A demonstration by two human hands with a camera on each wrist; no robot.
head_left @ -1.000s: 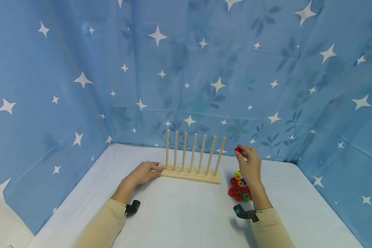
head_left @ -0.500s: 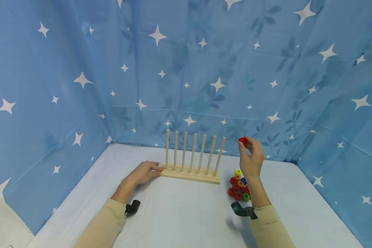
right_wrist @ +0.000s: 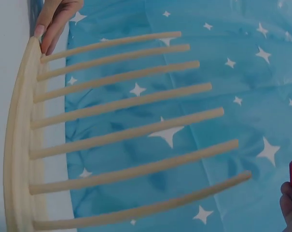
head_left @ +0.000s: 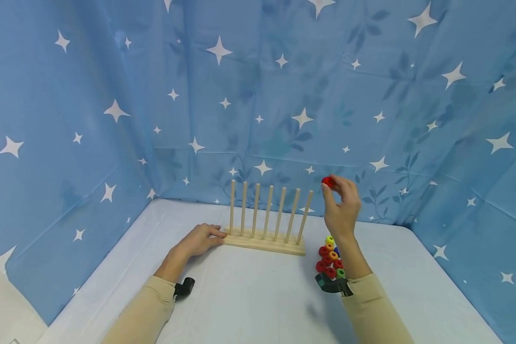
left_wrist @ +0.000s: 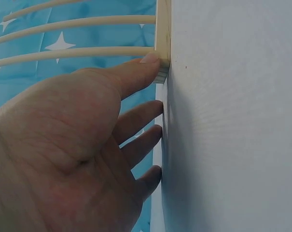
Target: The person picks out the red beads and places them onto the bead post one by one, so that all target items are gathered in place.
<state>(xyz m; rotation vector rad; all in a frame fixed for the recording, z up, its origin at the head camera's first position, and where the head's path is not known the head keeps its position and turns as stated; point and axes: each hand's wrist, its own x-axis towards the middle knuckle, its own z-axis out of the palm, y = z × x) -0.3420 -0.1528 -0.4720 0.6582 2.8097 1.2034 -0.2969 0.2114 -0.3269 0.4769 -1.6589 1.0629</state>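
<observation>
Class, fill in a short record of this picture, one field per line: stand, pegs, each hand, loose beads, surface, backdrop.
Stand: wooden peg stand, upright
Pegs: seven wooden pegs in a row, no beads on any
Left hand: left hand holding the stand's left end
Right hand: right hand pinching a red bead, raised right of the pegs
Loose beads: pile of beads right of the stand; red, orange, yellow, blue, green
Surface: white-covered table
Backdrop: blue curtain with white stars
</observation>
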